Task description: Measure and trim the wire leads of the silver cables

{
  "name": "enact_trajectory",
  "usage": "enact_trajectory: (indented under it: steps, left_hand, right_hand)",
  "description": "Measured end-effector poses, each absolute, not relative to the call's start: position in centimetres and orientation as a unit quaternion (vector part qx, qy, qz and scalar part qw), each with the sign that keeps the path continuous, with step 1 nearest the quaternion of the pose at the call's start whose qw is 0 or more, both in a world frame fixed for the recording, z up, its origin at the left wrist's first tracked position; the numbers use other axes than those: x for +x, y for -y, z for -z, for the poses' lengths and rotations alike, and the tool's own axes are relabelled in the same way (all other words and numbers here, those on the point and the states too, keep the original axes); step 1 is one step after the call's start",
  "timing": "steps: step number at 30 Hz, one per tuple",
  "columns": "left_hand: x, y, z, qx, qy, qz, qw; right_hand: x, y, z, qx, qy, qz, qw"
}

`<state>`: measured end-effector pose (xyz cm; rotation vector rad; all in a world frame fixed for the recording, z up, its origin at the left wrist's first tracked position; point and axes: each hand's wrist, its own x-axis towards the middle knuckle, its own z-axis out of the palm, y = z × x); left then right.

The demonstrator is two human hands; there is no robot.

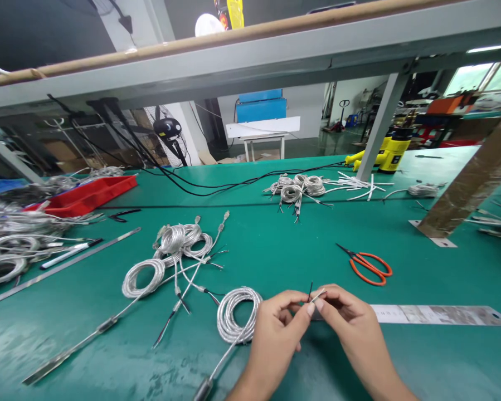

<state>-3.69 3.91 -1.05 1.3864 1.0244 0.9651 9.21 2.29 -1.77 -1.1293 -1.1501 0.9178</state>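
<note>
My left hand (278, 328) and my right hand (345, 318) meet low in the middle of the green table (275, 245). Both pinch the thin end of a silver braided cable, where a dark wire tip (310, 291) sticks up between the fingertips. The cable's coil (236, 314) lies just left of my left hand, and its metal probe end (204, 387) runs toward the near edge. Several more silver coils (173, 250) lie further left.
Orange-handled scissors (369, 265) lie right of centre, above a steel ruler (438, 315). Another long ruler (62, 267), a red tray (87, 195) and piled cables (8, 245) are on the left. More coils (300, 189), a yellow heat gun (384, 153) and a frame post (379, 125) stand behind.
</note>
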Motion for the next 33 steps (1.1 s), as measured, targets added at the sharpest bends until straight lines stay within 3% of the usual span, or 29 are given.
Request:
enact_trajectory:
  steps: [25,33]
  left_hand:
    - [-3.5,-4.0,-0.3,0.586,-0.447,-0.364,0.569]
    - [-3.9,-3.4,-1.5,0.734,-0.410,-0.352,0.411]
  right_hand:
    - [9.6,-2.1,0.9,-0.472,0.504,-0.396,0.606]
    - [9.6,-2.2,1.1,-0.455,0.449,-0.481,0.600]
